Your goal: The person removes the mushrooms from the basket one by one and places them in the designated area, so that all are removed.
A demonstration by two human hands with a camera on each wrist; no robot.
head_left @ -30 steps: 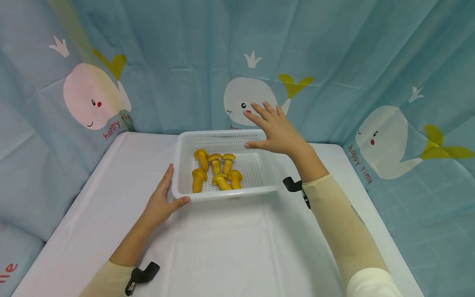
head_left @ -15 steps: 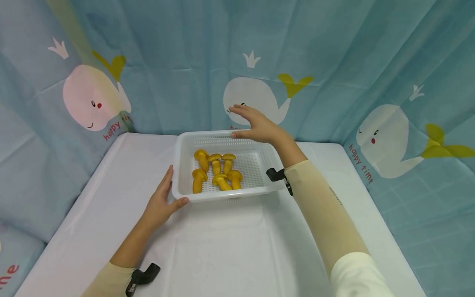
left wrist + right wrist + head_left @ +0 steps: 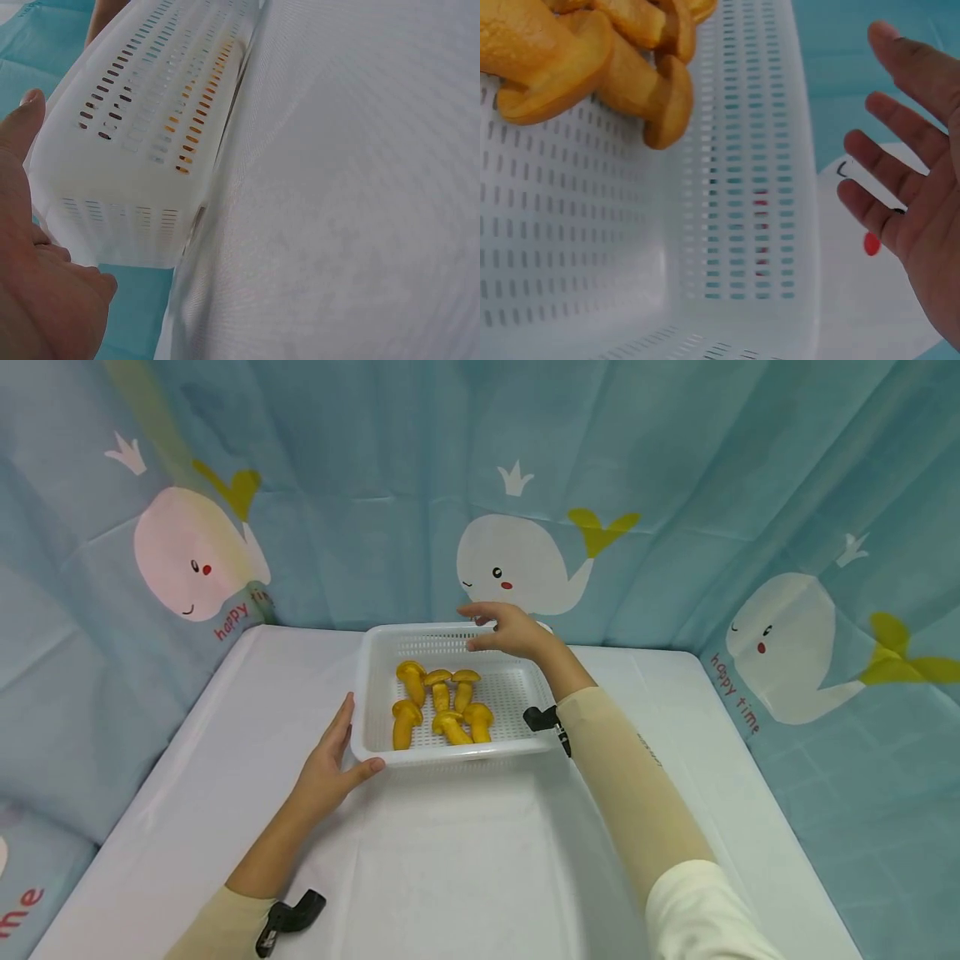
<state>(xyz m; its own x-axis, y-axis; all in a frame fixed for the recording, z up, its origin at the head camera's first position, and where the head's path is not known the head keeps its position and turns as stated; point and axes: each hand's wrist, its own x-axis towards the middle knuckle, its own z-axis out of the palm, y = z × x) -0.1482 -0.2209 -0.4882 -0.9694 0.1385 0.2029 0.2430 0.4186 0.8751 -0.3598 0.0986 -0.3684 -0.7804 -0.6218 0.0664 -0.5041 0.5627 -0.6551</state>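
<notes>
A white plastic basket [image 3: 517, 747] with slotted sides stands on the table and holds several yellow mushrooms [image 3: 452, 727], mostly in its left half. At its front left corner, my left hand [image 3: 324, 781] touches the basket, with the fingers along the left side and the thumb by the front rim. The left wrist view shows the basket's outer wall [image 3: 112, 176] next to that thumb. My right hand [image 3: 510, 631] hovers around the far rim with its fingers spread apart and nothing in it. In the right wrist view, a gap separates its fingertips from the rim.
A white cloth covers the table [image 3: 450, 852]. Blue curtains [image 3: 360, 485] printed with whales hang behind and along both sides, close to the table's far edge. The right forearm [image 3: 630, 785] reaches past the basket's right end.
My right hand has moved left and down toward the basket's far rim, and its fingers are less raised. The left hand, basket and mushrooms stay essentially in place.
</notes>
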